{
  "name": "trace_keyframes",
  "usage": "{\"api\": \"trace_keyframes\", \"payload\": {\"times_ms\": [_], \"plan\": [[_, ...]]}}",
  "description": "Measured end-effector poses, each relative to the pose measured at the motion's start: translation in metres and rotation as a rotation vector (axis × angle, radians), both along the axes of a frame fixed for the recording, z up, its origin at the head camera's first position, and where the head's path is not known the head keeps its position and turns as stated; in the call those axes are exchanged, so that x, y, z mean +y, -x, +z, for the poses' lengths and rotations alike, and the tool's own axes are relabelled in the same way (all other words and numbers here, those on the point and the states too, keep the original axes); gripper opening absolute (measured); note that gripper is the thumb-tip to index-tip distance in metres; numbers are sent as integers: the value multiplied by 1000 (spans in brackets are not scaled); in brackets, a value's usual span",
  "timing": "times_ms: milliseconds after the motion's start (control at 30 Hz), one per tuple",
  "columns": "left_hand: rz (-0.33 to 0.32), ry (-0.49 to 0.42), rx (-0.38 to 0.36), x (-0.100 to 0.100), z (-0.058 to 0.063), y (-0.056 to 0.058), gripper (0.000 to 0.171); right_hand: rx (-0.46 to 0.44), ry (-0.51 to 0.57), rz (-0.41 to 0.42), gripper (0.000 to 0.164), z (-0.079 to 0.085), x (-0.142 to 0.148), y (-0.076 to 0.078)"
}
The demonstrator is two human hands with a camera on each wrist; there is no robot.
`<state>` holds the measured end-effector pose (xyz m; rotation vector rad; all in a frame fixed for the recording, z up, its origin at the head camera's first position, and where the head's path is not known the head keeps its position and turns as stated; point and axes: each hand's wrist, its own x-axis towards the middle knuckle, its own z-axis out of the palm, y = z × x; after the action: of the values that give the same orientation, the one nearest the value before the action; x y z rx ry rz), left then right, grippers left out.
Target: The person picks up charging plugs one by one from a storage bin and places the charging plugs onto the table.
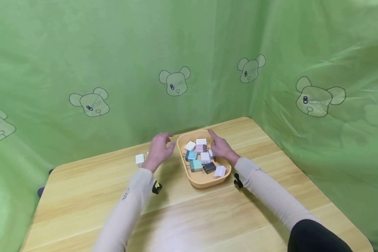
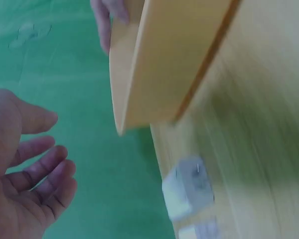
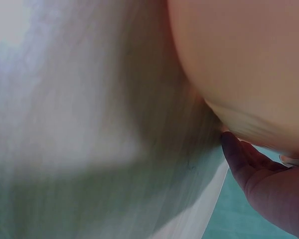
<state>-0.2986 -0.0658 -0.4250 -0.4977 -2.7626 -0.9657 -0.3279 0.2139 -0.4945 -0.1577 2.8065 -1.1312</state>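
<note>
My right hand (image 1: 223, 149) grips the right rim of an orange-yellow plastic tray (image 1: 199, 182); the right wrist view shows its fingers (image 3: 239, 158) against the tray's outer side. Inside lie several plug chargers, among them a light-blue one (image 1: 191, 155), a mint-green one (image 1: 195, 165), a black one (image 1: 209, 167) and a white one (image 1: 219, 172). Left of the tray, my left hand (image 1: 159, 149) holds nothing, its fingers loosely bent and apart from the rim. A white charger (image 1: 140, 159) lies on the table beside that hand, with others partly hidden behind it.
The wooden table (image 1: 91, 196) ends just behind the tray. A green curtain (image 1: 129, 70) printed with bear heads hangs along the back and right side. In the left wrist view, a pale charger (image 2: 188, 188) lies near the table's edge.
</note>
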Motion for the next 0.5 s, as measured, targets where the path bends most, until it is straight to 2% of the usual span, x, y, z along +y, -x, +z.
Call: {"api": "trace_keyframes", "payload": {"times_ms": [233,500], "plan": [[-147,62,-2,45,-4,-2,38,61,-29,8,67,0,3,1],[-224,187,-25,79,-10,0,40,39,6,-4,67,-2,1,3]]}}
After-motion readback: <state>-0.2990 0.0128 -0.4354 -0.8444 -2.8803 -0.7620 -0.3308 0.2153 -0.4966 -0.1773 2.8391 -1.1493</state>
